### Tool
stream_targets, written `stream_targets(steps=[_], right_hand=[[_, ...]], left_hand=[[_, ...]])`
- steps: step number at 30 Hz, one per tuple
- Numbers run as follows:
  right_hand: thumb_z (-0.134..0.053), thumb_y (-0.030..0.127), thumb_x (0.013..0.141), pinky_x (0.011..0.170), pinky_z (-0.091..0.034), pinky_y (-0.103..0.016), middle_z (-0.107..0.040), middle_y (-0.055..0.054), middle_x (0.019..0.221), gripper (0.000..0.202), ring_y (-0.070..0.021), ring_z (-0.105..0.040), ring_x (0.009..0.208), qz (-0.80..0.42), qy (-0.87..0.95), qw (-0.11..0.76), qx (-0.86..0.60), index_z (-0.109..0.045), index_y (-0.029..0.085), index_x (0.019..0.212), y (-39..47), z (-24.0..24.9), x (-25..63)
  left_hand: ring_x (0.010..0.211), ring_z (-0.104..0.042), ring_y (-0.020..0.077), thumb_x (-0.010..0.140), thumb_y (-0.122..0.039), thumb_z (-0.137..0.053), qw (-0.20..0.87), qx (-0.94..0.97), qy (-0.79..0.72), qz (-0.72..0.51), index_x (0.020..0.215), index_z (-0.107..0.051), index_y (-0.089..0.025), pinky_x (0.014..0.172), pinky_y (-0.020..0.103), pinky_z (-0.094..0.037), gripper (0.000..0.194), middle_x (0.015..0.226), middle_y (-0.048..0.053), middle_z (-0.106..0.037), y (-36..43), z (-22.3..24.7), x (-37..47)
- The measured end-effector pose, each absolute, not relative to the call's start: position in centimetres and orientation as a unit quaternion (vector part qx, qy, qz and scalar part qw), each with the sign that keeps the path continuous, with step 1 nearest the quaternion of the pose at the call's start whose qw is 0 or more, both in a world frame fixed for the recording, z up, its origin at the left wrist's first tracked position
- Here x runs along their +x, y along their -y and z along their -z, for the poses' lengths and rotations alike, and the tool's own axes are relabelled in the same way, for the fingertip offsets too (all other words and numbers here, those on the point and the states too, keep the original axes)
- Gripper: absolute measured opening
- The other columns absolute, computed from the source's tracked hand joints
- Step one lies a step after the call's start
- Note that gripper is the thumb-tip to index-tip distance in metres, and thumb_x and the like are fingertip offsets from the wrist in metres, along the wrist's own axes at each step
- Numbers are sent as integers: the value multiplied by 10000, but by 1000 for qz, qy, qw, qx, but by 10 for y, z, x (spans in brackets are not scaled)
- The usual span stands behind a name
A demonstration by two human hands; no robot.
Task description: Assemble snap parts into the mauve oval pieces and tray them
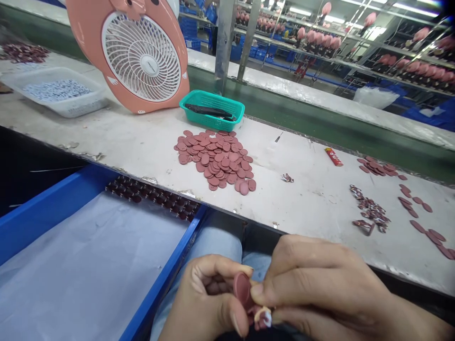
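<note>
Low in front of me, above my lap, my left hand (204, 300) pinches a reddish-brown oval disc (242, 287) between thumb and forefinger. My right hand (320, 289) is closed at the disc's right side, gripping a small painted figure piece (262, 318) in brown, cream and white. Disc and figure piece touch or nearly touch; the fingers hide the spot between them. On the table lies a heap of similar oval discs (220, 158). Farther right are a cluster of small painted figure pieces (371, 208) and more loose discs (380, 166).
A blue crate (177, 265) with paper and rows of dark pieces (152, 196) stands at left. On the table (142, 142) are a pink fan (149, 66), a green basket (213, 111), a white tray (64, 92) and a red lighter-like tube (333, 157). Racks stand behind.
</note>
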State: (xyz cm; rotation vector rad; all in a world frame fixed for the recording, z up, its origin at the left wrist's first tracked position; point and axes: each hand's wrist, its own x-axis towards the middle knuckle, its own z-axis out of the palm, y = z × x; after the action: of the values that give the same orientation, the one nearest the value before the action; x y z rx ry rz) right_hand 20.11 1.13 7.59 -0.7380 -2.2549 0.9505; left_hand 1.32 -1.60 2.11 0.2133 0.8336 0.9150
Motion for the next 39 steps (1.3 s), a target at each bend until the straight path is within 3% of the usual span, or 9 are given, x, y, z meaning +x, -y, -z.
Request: stream_targets(steps=[6,17,31,39], right_hand=[[-689,65,911,774,-534,-139,-721,-44,863,129,-85,-660,795,-371,833,292,-289,-714,97,1033,-18,-75,197],[-698,63,896,735,-540,-186,-725,-57,846,157,-108,-668,775,-392,815,300,-304,-736,95,1045,-20,-66,193],[-701,70,896,724,-541,-191,-723,-66,840,128,-112,-672,767,-385,815,312,-301,-738,86,1017,-18,-64,195],[-669,103,928,742,-529,-212,-724,-83,866,108,-126,-667,794,-404,816,278,-306,-739,86,1008,-25,-65,196]], left_hand=[[485,-600,71,420,-413,-988,812,100,-361,-447,684,-804,-210,524,162,-471,380,540,-22,-721,14,-15,15],[517,-601,61,515,-416,-970,814,94,-348,-456,708,-820,-214,504,136,-452,317,585,-13,-727,15,-7,14],[522,-579,61,513,-460,-958,810,98,-362,-450,747,-813,-227,509,144,-426,361,571,-34,-681,16,-1,16],[548,-597,73,512,-456,-959,808,98,-367,-450,749,-810,-220,500,148,-472,366,585,-34,-677,13,-2,15]])
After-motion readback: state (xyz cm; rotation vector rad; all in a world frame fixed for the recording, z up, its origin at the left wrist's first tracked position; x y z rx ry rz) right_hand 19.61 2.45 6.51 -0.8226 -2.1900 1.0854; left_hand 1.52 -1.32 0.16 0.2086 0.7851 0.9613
